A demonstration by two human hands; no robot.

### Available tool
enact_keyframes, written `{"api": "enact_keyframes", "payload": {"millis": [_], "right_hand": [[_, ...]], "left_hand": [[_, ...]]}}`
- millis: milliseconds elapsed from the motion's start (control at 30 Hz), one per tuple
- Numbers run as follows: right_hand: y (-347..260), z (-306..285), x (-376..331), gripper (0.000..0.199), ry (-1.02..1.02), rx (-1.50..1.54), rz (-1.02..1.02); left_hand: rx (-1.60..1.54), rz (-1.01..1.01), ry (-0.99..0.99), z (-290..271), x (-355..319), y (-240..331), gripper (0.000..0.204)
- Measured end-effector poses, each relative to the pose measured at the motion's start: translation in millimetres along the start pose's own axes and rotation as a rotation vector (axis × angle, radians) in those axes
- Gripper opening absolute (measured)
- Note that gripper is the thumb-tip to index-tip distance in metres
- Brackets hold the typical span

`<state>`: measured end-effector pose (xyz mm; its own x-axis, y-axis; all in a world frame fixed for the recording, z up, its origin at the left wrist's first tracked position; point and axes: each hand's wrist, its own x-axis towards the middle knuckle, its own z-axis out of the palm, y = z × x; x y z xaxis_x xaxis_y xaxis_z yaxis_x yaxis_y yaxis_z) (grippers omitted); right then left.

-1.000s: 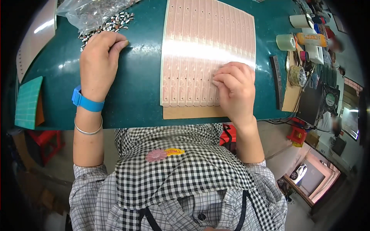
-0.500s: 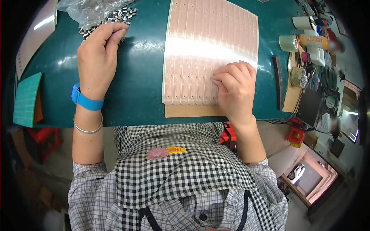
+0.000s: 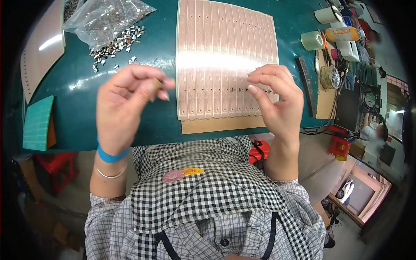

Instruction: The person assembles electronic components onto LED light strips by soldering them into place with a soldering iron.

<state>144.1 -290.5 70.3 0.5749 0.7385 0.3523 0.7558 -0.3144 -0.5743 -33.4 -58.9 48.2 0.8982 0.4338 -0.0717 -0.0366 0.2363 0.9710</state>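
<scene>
My left hand (image 3: 119,104), somewhat blurred, hovers over the table left of a pale pink board panel (image 3: 203,39). Its thumb and fingers are drawn together; what they hold, if anything, cannot be made out. A yellowish-brown patch shows at the thumb tip. My right hand (image 3: 281,97) is over the panel's right side, thumb and fingers apart, with nothing visible between them. The panel is scored into long strips with small holes. Several small dark parts (image 3: 240,90) sit in a row on it, partly covered by my right fingers. A pile of small metallic components (image 3: 117,45) lies at the far left.
A clear plastic bag (image 3: 104,19) of components lies beside the pile. On the left are another panel (image 3: 45,47) and a green gridded piece (image 3: 38,123). Tape rolls (image 3: 312,40), an orange bottle (image 3: 342,34) and a dark bar (image 3: 306,84) line the right side.
My left hand has come from the component pile toward me and the panel. My right hand has shifted right and its fingers have parted, uncovering the dark parts.
</scene>
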Motion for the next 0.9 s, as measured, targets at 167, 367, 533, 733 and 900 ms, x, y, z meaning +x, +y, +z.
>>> {"api": "enact_keyframes", "payload": {"millis": [167,367,533,733,900], "right_hand": [[-28,6,-1,0.019,-0.043,0.221,-0.101],[-39,26,-4,0.021,-0.089,0.402,-0.083],[-38,24,-8,0.021,-0.087,0.364,-0.111],[-28,21,-2,0.018,-0.105,0.338,-0.081],[2,19,0,0.015,-0.081,0.029,-0.056]], "left_hand": [[-0.313,-0.193,-0.123,35,-12,-18,0.012],[-0.504,-0.256,-0.112,53,-15,-30,0.028],[-0.409,-0.243,-0.09,58,-18,-31,0.024],[0.067,-0.014,-0.119,46,-6,-28,0.016],[1.245,0.504,0.242,-38,41,-15,0.019]]}}
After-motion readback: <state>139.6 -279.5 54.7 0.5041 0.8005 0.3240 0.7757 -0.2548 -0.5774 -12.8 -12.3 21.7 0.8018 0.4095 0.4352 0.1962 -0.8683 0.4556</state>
